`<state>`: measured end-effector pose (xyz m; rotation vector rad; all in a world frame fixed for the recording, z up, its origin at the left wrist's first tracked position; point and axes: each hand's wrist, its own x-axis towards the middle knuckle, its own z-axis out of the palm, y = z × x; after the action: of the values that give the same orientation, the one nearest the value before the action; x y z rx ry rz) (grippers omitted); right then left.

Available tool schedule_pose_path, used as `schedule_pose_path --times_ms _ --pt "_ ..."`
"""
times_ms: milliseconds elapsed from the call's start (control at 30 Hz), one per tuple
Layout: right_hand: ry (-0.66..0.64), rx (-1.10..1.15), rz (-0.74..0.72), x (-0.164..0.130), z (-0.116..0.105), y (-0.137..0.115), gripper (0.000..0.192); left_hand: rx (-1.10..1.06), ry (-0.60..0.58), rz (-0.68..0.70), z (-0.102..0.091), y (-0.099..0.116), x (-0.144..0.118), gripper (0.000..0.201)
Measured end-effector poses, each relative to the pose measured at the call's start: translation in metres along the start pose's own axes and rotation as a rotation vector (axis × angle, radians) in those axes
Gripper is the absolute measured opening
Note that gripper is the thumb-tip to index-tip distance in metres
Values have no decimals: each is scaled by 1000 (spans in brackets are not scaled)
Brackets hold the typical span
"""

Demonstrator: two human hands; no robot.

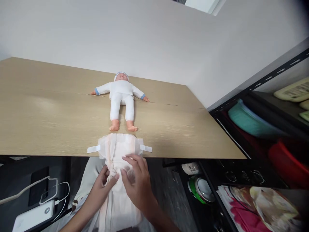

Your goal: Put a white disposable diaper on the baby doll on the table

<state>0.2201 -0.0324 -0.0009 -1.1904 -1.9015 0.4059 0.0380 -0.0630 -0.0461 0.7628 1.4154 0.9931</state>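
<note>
An unfolded white diaper [122,146] lies with its top end on the table edge and the rest hanging down over my lap. Its two white side tabs are spread out left and right. My left hand [103,185] pinches the ruffled left edge of the diaper between thumb and fingers. On the diaper's right half rests my right hand [138,182], its fingers apart and bent a little, the tips touching the inner lining. Just beyond the diaper a baby doll [122,93] in white clothes lies on its back, feet toward me and arms stretched out.
The wooden table [60,112] meets a pale wall at the back. At the left below stands a white power bank [36,216] with cables. A black shelf at the right holds a teal bowl [253,120], a red bowl [287,161] and a green-and-white can [200,188].
</note>
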Motion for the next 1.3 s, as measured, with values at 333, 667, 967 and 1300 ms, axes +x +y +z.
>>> schedule_pose_path --times_ms 333,667,967,1300 --pt "-450 -235 -60 74 47 40 80 788 -185 441 -78 62 10 33" --pt "-408 -244 -85 69 49 42 73 1578 -178 1249 -29 191 183 94" --pt "-425 -225 -86 70 47 42 75 1444 -604 1432 1 196 244 53" --pt "-445 -248 -73 90 54 57 61 1008 -745 1303 13 284 236 30"
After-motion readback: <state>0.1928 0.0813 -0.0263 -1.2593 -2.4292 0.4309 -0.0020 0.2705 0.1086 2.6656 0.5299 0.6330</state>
